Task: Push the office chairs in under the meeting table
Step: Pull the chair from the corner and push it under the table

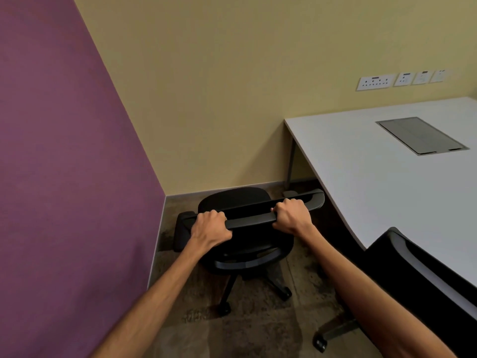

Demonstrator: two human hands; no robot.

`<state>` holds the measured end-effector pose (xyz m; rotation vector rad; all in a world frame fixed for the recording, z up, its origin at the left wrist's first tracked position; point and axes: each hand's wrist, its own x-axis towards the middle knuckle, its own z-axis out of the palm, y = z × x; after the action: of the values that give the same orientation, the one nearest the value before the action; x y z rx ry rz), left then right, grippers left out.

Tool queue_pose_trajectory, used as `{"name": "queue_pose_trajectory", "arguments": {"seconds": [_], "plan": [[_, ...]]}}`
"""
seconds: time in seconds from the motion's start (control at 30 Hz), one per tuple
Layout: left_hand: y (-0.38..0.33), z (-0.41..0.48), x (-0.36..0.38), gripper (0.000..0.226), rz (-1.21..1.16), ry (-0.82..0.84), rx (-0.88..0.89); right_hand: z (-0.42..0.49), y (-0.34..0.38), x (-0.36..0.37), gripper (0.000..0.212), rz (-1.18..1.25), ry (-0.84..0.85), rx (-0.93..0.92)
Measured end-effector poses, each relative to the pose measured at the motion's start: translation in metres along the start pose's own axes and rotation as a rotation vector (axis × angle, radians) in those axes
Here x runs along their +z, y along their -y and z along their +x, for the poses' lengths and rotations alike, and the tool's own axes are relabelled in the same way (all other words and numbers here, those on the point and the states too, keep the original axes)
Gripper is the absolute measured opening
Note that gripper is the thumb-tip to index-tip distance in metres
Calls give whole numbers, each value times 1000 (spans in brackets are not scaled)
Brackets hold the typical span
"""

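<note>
A black office chair (233, 200) on castors stands in the room's corner, left of the white meeting table (361, 171) and outside its edge. My left hand (210, 226) grips the left part of the chair's top back rail. My right hand (293, 215) grips the same rail further right, close to the table's edge. A second black office chair (423, 275) stands at the lower right, its back against the table's near edge, with part of its base and a castor showing.
A purple wall (64, 164) runs close along the left and a beige wall (232, 86) closes the far side. The table's grey leg (290, 164) stands near the corner. A grey cable hatch (420, 135) sits in the tabletop. Wall sockets (375, 82) hang above. Brown carpet (253, 324) covers the floor.
</note>
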<state>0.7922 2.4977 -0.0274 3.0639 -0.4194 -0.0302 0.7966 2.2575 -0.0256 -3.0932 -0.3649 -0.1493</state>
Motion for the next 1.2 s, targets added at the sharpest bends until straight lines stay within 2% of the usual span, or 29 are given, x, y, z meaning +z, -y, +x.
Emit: {"name": "queue_pose_trajectory", "arguments": {"seconds": [0.3,0.63,0.83,1.2], "plan": [[41,42,-1,27,23,17,165,26,23,3,24,-49,28,98],[91,110,-8,21,41,7,348,71,52,10,27,-64,2,261],[113,173,-9,18,51,2,442,113,58,15,27,-60,-8,389],[153,333,-14,32,107,-1,682,217,66,35,26,13,-85,610]]}}
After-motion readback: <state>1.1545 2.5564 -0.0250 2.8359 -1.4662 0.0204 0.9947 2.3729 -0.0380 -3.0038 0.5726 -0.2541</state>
